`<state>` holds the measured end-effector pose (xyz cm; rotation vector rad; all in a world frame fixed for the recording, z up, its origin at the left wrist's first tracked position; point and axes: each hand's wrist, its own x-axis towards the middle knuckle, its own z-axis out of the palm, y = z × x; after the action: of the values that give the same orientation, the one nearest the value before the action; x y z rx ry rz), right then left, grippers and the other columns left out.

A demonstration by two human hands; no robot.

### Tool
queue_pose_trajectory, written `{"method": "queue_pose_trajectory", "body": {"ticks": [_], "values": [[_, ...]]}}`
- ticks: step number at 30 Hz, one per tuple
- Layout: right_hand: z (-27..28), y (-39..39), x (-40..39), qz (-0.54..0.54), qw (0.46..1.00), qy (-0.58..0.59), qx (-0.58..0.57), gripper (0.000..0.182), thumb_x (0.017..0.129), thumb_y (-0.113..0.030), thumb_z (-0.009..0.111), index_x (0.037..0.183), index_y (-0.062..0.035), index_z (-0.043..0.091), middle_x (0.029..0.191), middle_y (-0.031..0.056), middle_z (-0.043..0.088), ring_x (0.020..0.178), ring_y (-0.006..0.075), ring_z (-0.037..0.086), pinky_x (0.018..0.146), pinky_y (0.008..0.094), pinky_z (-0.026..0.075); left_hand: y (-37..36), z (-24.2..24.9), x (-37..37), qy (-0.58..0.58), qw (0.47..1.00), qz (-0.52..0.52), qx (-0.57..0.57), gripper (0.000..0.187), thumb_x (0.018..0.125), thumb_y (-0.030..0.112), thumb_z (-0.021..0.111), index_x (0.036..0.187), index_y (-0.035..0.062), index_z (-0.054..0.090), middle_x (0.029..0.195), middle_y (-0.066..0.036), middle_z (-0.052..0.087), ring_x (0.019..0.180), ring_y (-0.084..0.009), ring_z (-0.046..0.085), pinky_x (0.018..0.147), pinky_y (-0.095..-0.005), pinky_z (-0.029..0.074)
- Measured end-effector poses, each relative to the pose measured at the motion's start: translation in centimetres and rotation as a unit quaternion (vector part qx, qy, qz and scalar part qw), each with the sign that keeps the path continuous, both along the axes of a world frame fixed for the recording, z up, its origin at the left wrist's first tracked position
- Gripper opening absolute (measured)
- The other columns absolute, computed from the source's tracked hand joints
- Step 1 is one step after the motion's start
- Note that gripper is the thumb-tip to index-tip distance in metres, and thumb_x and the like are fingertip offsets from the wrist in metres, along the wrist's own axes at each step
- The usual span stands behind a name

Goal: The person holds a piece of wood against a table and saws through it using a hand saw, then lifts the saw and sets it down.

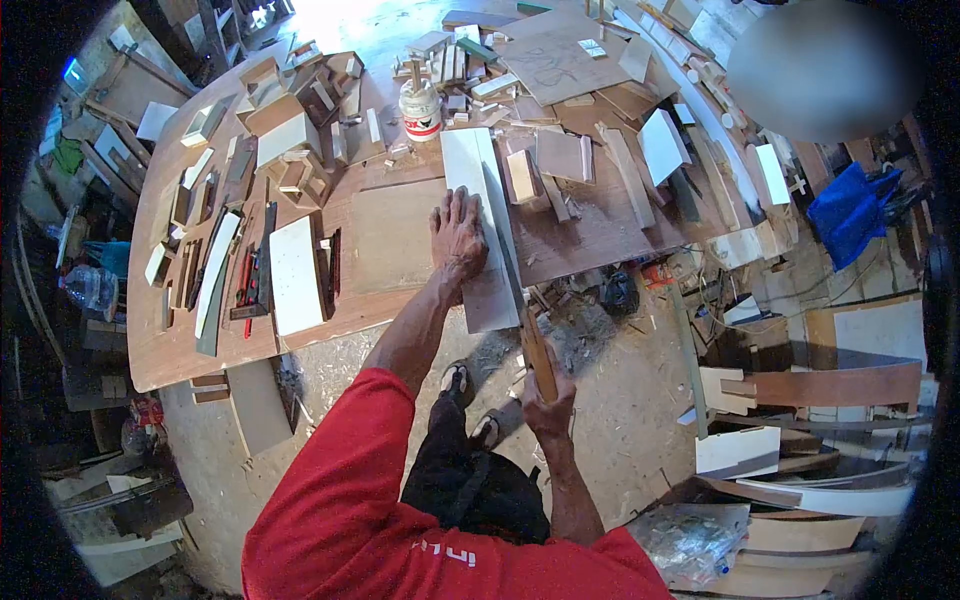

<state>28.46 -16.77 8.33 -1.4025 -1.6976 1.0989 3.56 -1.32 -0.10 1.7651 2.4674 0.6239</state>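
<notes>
A long pale board point(478, 290) lies across the table's front edge, its near end sticking out past it. My left hand point(460, 235) is spread flat on the board. My right hand point(549, 402) is wrapped round the wooden handle of a saw point(539, 362), below the table's edge. The saw's thin blade runs away from me along the right side of the board; where its teeth touch is too small to tell. A brown panel point(395, 235) lies to the left of my left hand.
A white tub point(421, 110) with a red label stands behind the board. Small wooden frames point(303, 178), offcuts and hand tools point(254, 270) cover the table point(160, 350). Stacked boards point(738, 452) and a plastic bag point(690, 545) lie at the right; a blue bag point(850, 213) is farther back.
</notes>
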Motion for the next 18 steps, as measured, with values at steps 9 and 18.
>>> {"method": "queue_pose_trajectory", "body": {"ticks": [9,18], "values": [[0.5,0.7,-0.5,-0.004,0.999,0.015,-0.039,0.045,0.084,-0.01,0.055,0.126,0.0057,0.053,0.097,0.0212,0.066,0.085,0.0234,0.066,0.073,0.033,0.052,-0.3,0.3,0.2,0.001,0.999,-0.022,0.046,0.048,0.093,0.021,0.04,0.14,0.0124,0.042,0.151,-0.011,0.03,0.141,-0.0324,0.022,0.114,-0.0513,0.017],[0.8,-2.4,1.0,-0.034,0.999,-0.028,0.01,0.044,0.083,-0.007,0.055,0.126,0.0046,0.054,0.086,0.02,0.065,0.074,0.0223,0.064,0.065,0.0335,0.05,0.2,-0.6,0.0,0.008,0.999,-0.012,0.051,0.048,0.092,0.02,0.042,0.139,0.0136,0.043,0.15,-0.011,0.032,0.141,-0.0317,0.023,0.114,-0.0506,0.017]]}}
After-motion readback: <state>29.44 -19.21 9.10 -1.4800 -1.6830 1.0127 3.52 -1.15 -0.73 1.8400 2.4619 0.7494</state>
